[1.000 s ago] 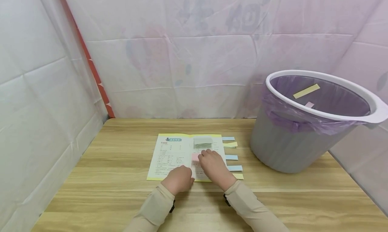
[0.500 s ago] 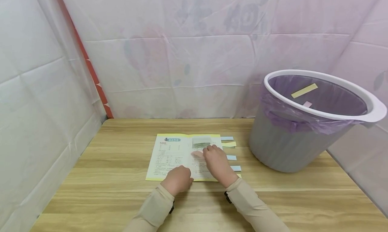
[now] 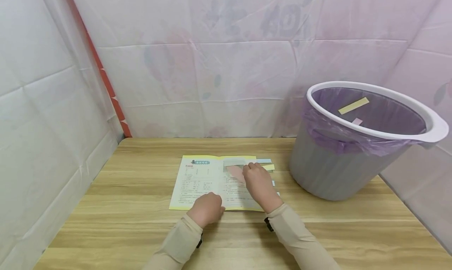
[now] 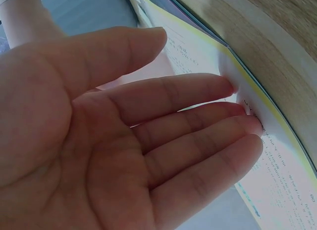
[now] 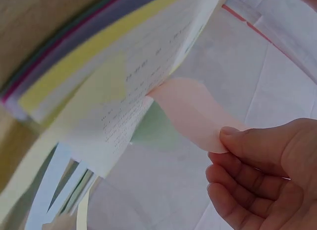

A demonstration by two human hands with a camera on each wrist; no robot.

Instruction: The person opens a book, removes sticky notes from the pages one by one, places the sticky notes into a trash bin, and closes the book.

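Observation:
An open booklet (image 3: 197,179) with yellow-edged printed pages lies on the wooden table. My right hand (image 3: 260,185) pinches one end of a pink sticky note (image 5: 190,113) between thumb and fingers. The note's other end still touches the right-hand page; its middle bows up off the paper. My left hand (image 3: 206,209) rests at the booklet's lower edge near the fold, and the left wrist view shows its fingers (image 4: 198,141) nearly straight, fingertips on the page. A pale green sticky note (image 3: 233,161) sits at the top of the right-hand page.
Blue and yellow paper tabs (image 3: 264,161) stick out past the booklet's right side, partly behind my right hand. To the right stands a grey bin (image 3: 328,172) with a purple liner, holding a yellow strip (image 3: 354,106) and a pink strip (image 3: 357,121). White sheeting (image 3: 212,73) hangs behind.
My right hand has moved up and to the right, lifting the pink note's end so that it peels away from the page. The left hand has stayed in place.

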